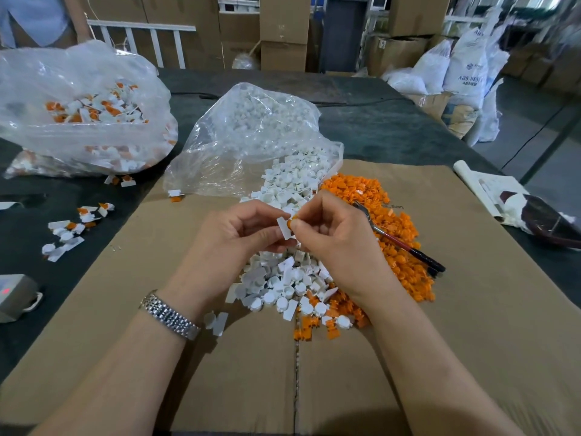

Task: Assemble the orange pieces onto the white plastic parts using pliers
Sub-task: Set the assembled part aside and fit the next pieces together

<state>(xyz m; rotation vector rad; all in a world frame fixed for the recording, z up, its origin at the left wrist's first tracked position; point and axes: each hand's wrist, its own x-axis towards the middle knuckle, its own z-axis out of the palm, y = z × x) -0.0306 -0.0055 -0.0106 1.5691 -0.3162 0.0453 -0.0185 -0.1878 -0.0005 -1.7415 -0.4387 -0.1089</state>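
White part (pixel 284 227) – orange piece (pixel 295 221) pinched between both hands.

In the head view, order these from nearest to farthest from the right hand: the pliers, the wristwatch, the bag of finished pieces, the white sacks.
From the right hand:
1. Pliers, just to its right on the orange pile.
2. Wristwatch, on the left wrist, lower left.
3. Bag of finished pieces, far left on the table.
4. White sacks, on the floor beyond the table, upper right.

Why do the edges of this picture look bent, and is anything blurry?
Head view: the wide-angle lens bows the cardboard edges; hands sharp, left hand and right hand; glare streaks the bags; background boxes are soft.
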